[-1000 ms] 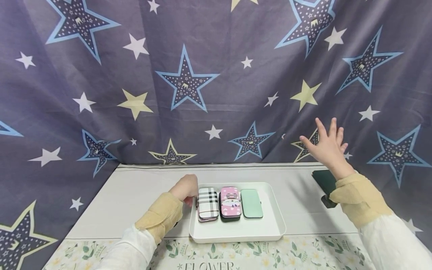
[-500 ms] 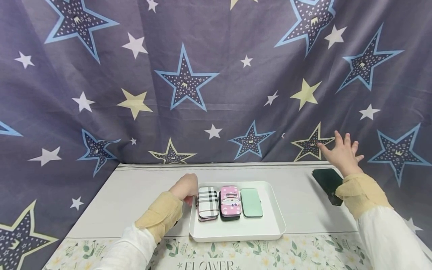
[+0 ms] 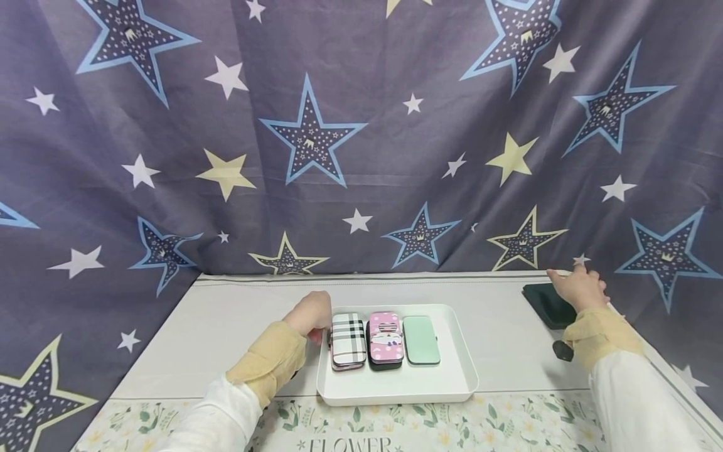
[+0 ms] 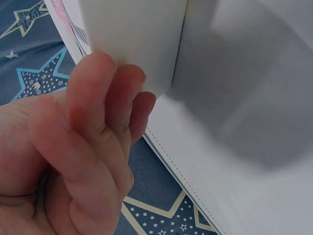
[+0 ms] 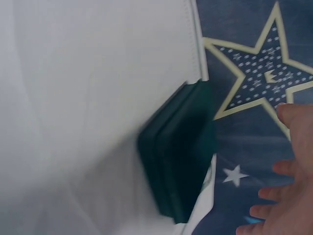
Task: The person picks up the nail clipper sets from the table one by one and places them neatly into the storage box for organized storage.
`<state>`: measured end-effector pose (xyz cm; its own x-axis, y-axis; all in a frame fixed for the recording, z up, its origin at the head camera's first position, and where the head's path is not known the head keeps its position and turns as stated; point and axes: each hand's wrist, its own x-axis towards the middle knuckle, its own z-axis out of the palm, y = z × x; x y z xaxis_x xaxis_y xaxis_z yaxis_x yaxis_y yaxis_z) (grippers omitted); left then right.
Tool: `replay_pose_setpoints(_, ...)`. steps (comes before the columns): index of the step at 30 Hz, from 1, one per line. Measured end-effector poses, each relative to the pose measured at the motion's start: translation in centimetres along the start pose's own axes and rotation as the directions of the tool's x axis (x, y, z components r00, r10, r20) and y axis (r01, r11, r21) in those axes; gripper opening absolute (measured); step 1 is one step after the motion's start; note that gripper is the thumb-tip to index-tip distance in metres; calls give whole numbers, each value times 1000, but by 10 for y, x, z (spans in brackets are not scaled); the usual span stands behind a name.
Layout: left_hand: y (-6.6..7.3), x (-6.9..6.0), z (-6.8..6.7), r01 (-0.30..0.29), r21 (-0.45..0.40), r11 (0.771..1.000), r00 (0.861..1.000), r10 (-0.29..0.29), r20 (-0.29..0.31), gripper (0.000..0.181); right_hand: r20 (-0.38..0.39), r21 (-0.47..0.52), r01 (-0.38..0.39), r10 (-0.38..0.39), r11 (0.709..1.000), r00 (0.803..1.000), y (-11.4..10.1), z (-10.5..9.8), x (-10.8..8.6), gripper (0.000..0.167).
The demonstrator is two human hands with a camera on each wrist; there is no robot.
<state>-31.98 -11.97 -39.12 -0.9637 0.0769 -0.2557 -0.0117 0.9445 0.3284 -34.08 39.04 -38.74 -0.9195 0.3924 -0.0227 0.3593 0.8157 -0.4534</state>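
In the head view, my left hand (image 3: 312,316) is at the left side of a white tray (image 3: 463,370). The left wrist view has its bent fingertips against the tray's outer wall (image 4: 142,34), not wrapped round it. Inside the tray lie a plaid case (image 3: 348,339) and a pink patterned case (image 3: 386,338), each atop another case, and a mint green case (image 3: 421,340). My right hand (image 3: 582,289) reaches over dark green flat cases (image 3: 545,304) at the right, fingers spread, holding nothing. Two of these cases appear stacked, blurred, in the right wrist view.
A white tablecloth (image 3: 254,351) covers the table, with a floral printed band (image 3: 480,427) along the front. Behind the table hangs a dark curtain (image 3: 361,125) with stars. The tray's right part shows bare floor beside the mint case.
My right hand has come down from in front of the curtain to just above the dark green cases, moving slightly right. My left hand, the tray and its cases stay put.
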Motion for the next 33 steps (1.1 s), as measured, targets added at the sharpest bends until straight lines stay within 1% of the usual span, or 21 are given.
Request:
replay_pose_setpoints(5, 0, 0, 0, 0, -3, 1000, 1000, 0, 5, 16, -5, -82, -25, 25, 996, 1000, 12, 12, 2, 90)
replay_pose_setpoints(9, 1, -1, 0, 7, -5, 1000, 1000, -7, 8, 16, -7, -111, -50, 50, 993, 999, 19, 19, 1, 85)
replay_pose_setpoints(15, 1, -2, 0, 7, -17, 1000, 1000, -7, 7, 21, 20, -180, -8, 12, 984, 1000, 25, 24, -3, 77)
replay_pose_setpoints(17, 1, -2, 0, 6, -21, 1000, 1000, -6, 7, 21, 25, -184, -13, 18, 983, 1000, 26, 26, -3, 75)
replay_pose_setpoints(21, 1, -2, 1, 4, -12, 1000, 1000, -4, 6, 20, 34, -189, -55, 63, 980, 997, 29, 29, -2, 73)
replay_pose_setpoints(24, 1, -2, 1, 0, -3, 1000, 1000, 0, 3, 18, 43, -187, -87, 96, 979, 994, 31, 33, -1, 74)
replay_pose_setpoints(27, 1, -2, 1, -1, 0, 1000, 1000, 1, 0, 18, 45, -173, -104, 114, 979, 992, 33, 37, 1, 76)
replay_pose_setpoints(30, 1, -2, 0, 9, -5, 1000, 1000, -9, 4, 20, 33, -163, -108, 115, 981, 993, 35, 39, 2, 78)
replay_pose_setpoints(33, 1, -1, 0, 14, -5, 1000, 1000, -14, 7, 19, 12, -164, -91, 94, 982, 995, 37, 40, 2, 79)
